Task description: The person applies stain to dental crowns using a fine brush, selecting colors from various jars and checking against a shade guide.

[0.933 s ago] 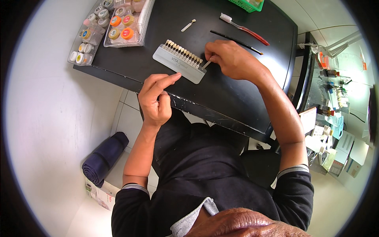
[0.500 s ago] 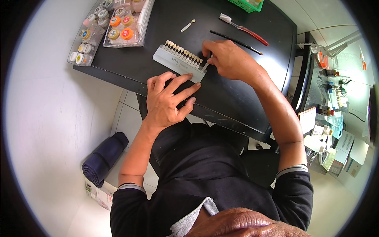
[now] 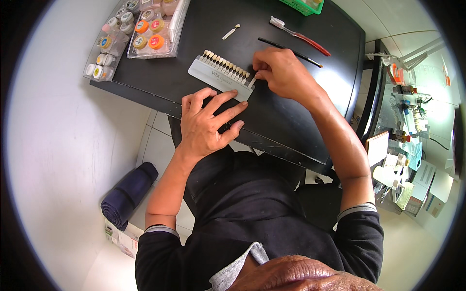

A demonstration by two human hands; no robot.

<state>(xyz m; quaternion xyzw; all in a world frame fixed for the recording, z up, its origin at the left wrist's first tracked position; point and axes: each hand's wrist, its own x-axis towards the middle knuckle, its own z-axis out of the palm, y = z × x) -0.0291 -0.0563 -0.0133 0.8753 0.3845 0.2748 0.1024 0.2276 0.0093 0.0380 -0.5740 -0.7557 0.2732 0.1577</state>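
Observation:
A grey holder with a row of several tooth-shaped colour tabs (image 3: 221, 72) lies on the black table (image 3: 301, 116). My left hand (image 3: 206, 121) rests flat on the table with its fingers spread, fingertips touching the holder's near edge. At the holder's right end my right hand (image 3: 281, 72) pinches one small tab between thumb and fingers. That tab is mostly hidden by my fingers.
Two clear trays of small jars with coloured lids (image 3: 138, 34) stand at the table's back left. A single loose tab (image 3: 231, 32), a red-handled toothbrush (image 3: 298, 35), a thin black brush (image 3: 291, 52) and a green basket (image 3: 303, 5) lie at the back. A rolled dark cloth (image 3: 128, 194) is on the floor.
My left hand has opened from a loose fist and come down flat on the table against the holder's edge. My right hand has stayed at the holder's right end.

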